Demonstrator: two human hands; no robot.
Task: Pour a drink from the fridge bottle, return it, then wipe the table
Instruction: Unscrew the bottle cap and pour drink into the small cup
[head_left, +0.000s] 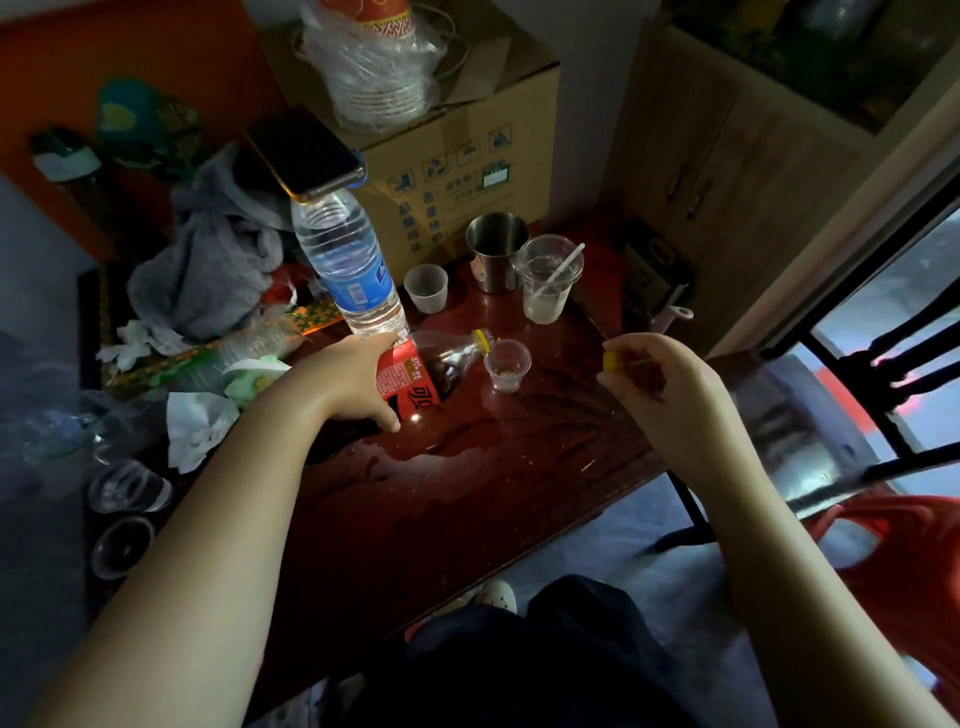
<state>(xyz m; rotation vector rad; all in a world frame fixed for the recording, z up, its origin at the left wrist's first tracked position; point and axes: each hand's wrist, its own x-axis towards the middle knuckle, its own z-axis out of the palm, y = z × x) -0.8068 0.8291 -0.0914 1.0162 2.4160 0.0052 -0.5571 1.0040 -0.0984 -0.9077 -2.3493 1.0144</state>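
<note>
My left hand (358, 379) grips a cola bottle (434, 366) with a red label, tipped over so its yellow-ringed mouth rests at the rim of a small clear plastic cup (506, 364). A little dark liquid lies in the cup's bottom. My right hand (660, 379) hovers to the right of the cup and pinches the yellow bottle cap (612, 361). Both stand over a dark red table (519, 467) with a wet patch near its middle.
Behind the cup stand a water bottle (350, 260), another small cup (427, 287), a steel mug (496, 249) and a clear cup with a straw (548, 283). A cardboard box (462, 156), grey cloth (208, 260) and crumpled tissues (197, 421) crowd the left. A red chair (893, 561) is at right.
</note>
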